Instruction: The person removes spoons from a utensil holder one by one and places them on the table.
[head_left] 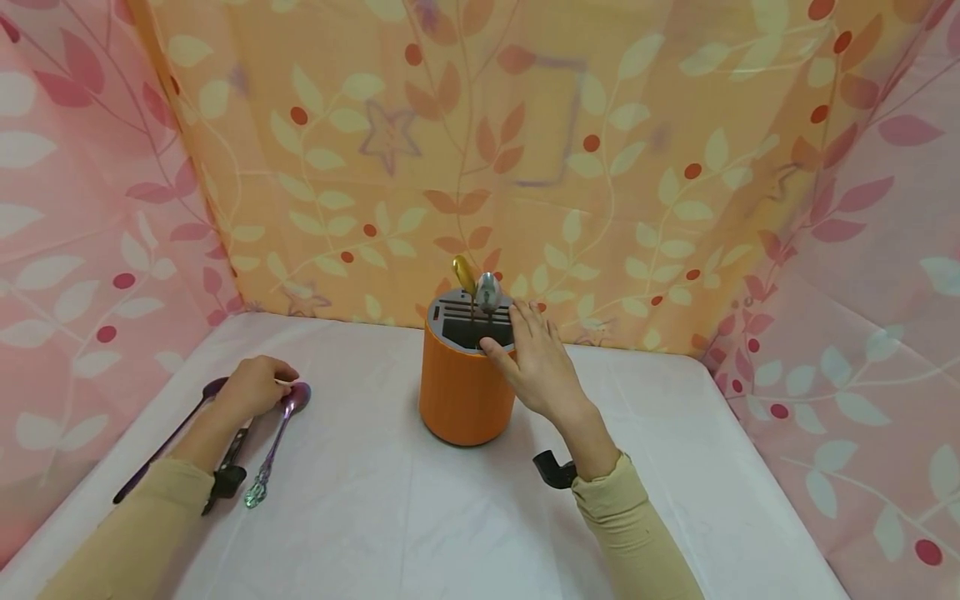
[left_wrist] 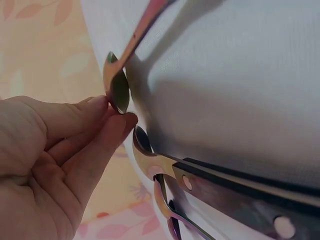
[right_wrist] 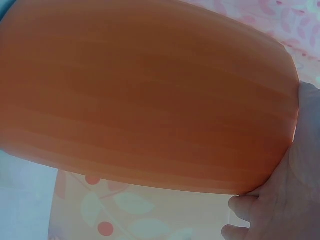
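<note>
My left hand (head_left: pixel 253 387) pinches the bowl edge of a shiny purple spoon (head_left: pixel 279 437) between thumb and fingertips; its ornate greenish handle end points toward me. In the left wrist view the spoon bowl (left_wrist: pixel 119 87) stands tilted at the fingertips. Close by lies a utensil with a black riveted handle (left_wrist: pixel 235 195), partly under the left forearm in the head view. A long dark purple spoon (head_left: pixel 167 440) lies farthest left. My right hand (head_left: pixel 542 362) rests with extended fingers on the rim of an orange cutlery holder (head_left: pixel 463 400), thumb across its slotted grey top.
A gold spoon (head_left: pixel 464 275) and a silver spoon (head_left: pixel 489 292) stand bowl-up in the holder. A white cloth (head_left: pixel 337 517) covers the table. Floral curtains (head_left: pixel 337 167) rise behind and at both sides. Black wrist cameras (head_left: pixel 555 471) sit at my sleeves.
</note>
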